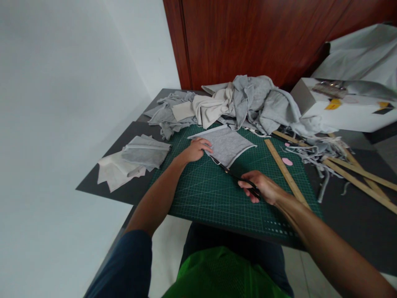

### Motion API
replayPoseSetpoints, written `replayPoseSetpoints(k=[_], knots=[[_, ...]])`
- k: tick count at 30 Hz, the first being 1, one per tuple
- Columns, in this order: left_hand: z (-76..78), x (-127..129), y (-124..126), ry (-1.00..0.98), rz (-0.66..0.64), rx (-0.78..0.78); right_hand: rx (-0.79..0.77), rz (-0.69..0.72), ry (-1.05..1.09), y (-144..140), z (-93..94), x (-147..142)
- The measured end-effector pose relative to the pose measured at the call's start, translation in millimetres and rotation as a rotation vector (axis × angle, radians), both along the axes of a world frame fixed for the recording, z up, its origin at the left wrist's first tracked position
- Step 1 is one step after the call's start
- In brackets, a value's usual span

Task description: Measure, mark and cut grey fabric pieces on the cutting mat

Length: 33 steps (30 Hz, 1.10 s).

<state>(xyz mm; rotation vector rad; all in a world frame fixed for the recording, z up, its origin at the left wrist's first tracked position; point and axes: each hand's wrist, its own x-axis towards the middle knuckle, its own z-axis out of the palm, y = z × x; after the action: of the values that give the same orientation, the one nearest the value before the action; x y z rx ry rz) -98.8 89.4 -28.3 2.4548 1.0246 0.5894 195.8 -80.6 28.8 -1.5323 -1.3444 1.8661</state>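
Pressing the left hand (196, 150) flat, fingers spread, on the near-left corner of a grey fabric piece (225, 143), a person steadies it on the green cutting mat (217, 194) so that it lies taut for the blades. The right hand (262, 188) is closed through the loops of black scissors (235, 177), whose tips meet the cloth's near edge just beside the left fingers. The fabric is a flat, roughly square panel of heathered grey knit, with a pale border showing along its right side, lying toward the far end of the mat. A wooden ruler (285, 173) lies just right of it, and a pink chalk (287, 162) beyond. Heaped grey and cream offcuts (248, 101) crowd the bench's far edge; folded pieces (144, 151) rest left of the mat.
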Motion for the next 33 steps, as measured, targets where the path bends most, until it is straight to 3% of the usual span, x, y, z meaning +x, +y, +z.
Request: replayPoseSetpoints(k=[16, 25, 33], knots=[[-3.0, -1, 2, -0.004, -0.007, 0.016, 0.002, -0.011, 0.034, 6, 1.4, -10], [2.6, -2, -2, 0.03, 0.003, 0.024, 0.004, -0.028, -0.001, 9, 3.6, -17], [6.7, -12, 3, 0.045, 0.111, 0.025, 0.017, -0.008, 0.027, 12, 1.1, -17]])
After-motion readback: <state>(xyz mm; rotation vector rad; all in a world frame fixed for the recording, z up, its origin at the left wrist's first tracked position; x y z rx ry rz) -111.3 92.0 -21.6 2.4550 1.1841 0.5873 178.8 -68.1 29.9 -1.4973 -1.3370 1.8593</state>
